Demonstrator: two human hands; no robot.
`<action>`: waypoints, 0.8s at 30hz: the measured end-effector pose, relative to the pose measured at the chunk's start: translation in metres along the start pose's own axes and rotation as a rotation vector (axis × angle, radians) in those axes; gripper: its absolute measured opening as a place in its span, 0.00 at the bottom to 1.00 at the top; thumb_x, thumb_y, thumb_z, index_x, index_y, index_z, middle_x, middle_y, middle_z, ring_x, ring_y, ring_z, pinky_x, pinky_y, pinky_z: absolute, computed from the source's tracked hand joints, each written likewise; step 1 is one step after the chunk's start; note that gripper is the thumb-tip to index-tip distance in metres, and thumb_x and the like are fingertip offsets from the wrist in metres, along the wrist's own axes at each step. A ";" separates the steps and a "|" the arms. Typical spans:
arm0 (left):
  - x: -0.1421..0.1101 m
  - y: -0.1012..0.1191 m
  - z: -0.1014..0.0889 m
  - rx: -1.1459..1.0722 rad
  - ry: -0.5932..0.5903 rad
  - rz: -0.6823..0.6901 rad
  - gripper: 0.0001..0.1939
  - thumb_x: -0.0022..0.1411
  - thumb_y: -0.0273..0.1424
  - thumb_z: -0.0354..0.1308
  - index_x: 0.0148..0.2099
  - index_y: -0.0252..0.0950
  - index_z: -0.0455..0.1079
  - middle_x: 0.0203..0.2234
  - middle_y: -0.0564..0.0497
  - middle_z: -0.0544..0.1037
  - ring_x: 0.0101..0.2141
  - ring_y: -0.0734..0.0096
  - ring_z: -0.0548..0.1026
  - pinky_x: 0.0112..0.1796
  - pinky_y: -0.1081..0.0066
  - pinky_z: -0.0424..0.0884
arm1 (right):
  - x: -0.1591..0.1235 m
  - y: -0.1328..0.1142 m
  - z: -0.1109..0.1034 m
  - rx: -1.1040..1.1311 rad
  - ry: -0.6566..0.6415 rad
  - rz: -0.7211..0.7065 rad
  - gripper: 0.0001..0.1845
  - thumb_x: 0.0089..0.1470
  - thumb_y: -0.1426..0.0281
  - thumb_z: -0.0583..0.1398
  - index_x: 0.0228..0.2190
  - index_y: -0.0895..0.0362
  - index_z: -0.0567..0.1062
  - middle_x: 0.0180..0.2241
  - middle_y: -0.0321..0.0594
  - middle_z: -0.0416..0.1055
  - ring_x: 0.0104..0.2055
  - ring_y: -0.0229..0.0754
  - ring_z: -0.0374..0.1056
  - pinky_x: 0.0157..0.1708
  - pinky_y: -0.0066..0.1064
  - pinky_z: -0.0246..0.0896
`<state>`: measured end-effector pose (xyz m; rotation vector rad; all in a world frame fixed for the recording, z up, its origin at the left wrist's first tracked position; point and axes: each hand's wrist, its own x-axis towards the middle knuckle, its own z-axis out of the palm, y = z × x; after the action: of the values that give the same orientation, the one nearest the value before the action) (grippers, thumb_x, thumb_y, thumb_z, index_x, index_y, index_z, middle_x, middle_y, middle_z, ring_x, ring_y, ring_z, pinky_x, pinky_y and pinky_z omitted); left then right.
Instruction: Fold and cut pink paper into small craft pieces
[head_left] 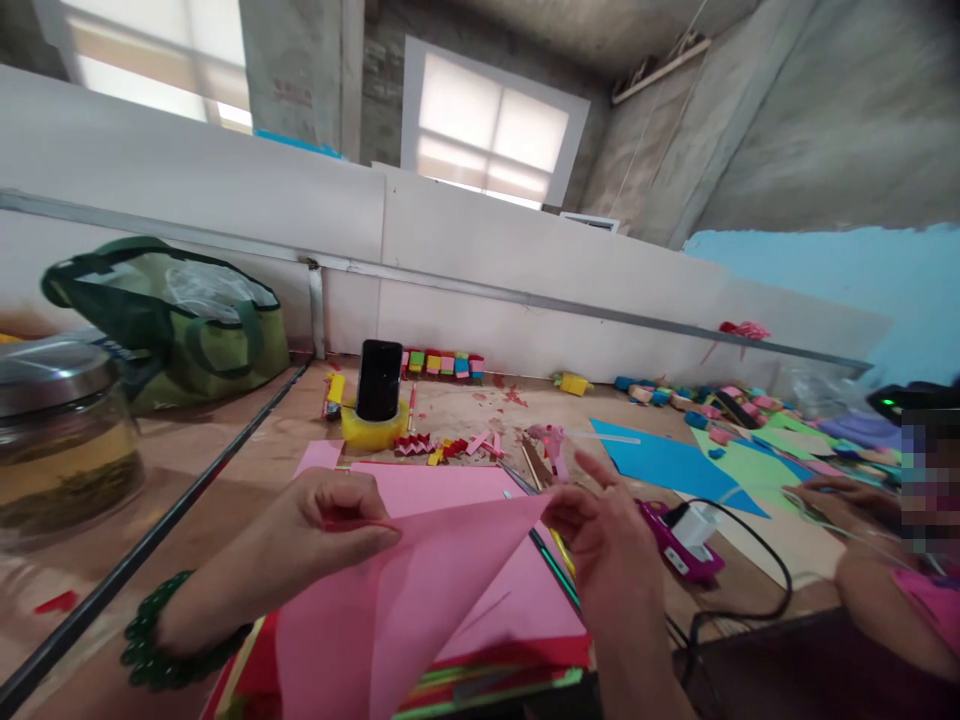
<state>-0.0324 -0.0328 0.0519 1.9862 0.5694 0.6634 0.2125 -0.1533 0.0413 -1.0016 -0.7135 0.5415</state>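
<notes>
A sheet of pink paper is raised and bent between my two hands. My left hand pinches its upper left edge between thumb and curled fingers. At the upper right corner, my right hand pinches the sheet with thumb and forefinger, the other fingers lifted apart. Beneath it lies a stack of coloured paper, pink on top with red, yellow and green edges showing. A dark green pen-like stick rests on the stack near my right hand. Just beyond stands a pink glue gun.
A phone leans in a yellow tape roll. A glass jar and green bag stand left. Right are a purple power strip with cables, blue paper and another person's hand. Folded paper pieces line the wall.
</notes>
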 end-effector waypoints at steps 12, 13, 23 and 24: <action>-0.001 0.000 0.002 0.102 0.029 0.032 0.18 0.58 0.40 0.59 0.22 0.34 0.66 0.16 0.56 0.65 0.20 0.79 0.60 0.21 0.79 0.56 | -0.026 -0.009 0.020 -0.090 0.012 -0.022 0.33 0.40 0.70 0.71 0.50 0.53 0.70 0.23 0.31 0.74 0.28 0.35 0.69 0.31 0.25 0.64; -0.001 -0.001 0.002 0.100 0.022 0.028 0.18 0.58 0.40 0.59 0.22 0.34 0.66 0.16 0.56 0.65 0.20 0.79 0.61 0.21 0.79 0.56 | -0.027 -0.009 0.020 -0.100 0.010 -0.038 0.33 0.41 0.70 0.70 0.50 0.52 0.70 0.24 0.31 0.74 0.29 0.35 0.69 0.32 0.26 0.65; -0.002 -0.004 0.004 0.100 0.010 0.103 0.17 0.57 0.39 0.60 0.22 0.34 0.69 0.17 0.55 0.68 0.21 0.78 0.63 0.24 0.79 0.59 | -0.023 -0.009 0.011 -0.119 0.030 -0.098 0.29 0.40 0.69 0.71 0.46 0.51 0.73 0.23 0.32 0.74 0.29 0.38 0.71 0.32 0.31 0.67; -0.002 -0.004 0.004 0.095 0.013 0.096 0.16 0.57 0.39 0.60 0.22 0.34 0.70 0.17 0.55 0.68 0.21 0.78 0.63 0.23 0.79 0.59 | -0.023 -0.009 0.011 -0.118 0.041 -0.101 0.30 0.40 0.70 0.71 0.47 0.51 0.73 0.23 0.32 0.75 0.29 0.39 0.71 0.32 0.31 0.68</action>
<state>-0.0317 -0.0352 0.0463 2.1103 0.5245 0.7201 0.1901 -0.1675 0.0468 -1.0771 -0.7619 0.3939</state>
